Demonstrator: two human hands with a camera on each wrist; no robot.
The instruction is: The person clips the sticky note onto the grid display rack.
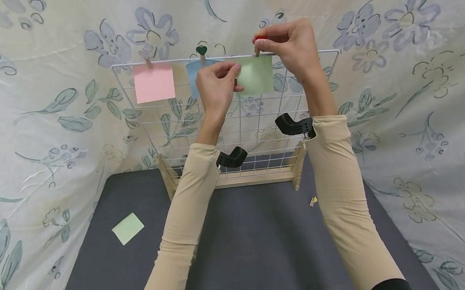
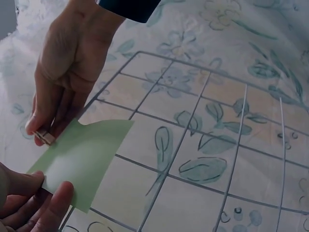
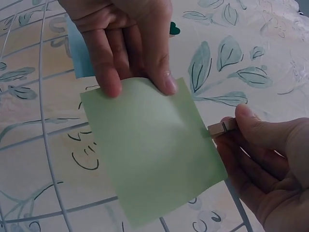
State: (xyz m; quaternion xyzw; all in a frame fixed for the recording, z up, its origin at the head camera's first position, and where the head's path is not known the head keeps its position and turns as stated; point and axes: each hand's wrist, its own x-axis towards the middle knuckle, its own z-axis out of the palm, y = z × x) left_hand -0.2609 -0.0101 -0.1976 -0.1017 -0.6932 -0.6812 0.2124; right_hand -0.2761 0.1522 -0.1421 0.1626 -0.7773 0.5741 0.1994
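A green paper square (image 1: 257, 76) lies against the white wire grid (image 1: 251, 122), its top edge at the top bar. My left hand (image 1: 218, 82) pinches its left side between thumb and fingers. With thumb and forefinger, my right hand (image 1: 290, 45) holds a small wooden clothespin (image 3: 223, 128) with a red top at the paper's upper edge; the right wrist view shows the peg's tip over that edge. Left of it, a blue paper square (image 1: 193, 77) hangs under a clothespin with a dark green heart (image 1: 201, 50), partly hidden by my left hand.
A pink paper square (image 1: 154, 83) hangs from a clothespin on the grid's left. The grid stands in a wooden base (image 1: 254, 179) on a dark table (image 1: 245, 245). Another green paper square (image 1: 128, 228) lies on the left, a small yellow-topped clothespin (image 1: 313, 201) on the right. Floral cloth (image 1: 413, 122) hangs behind.
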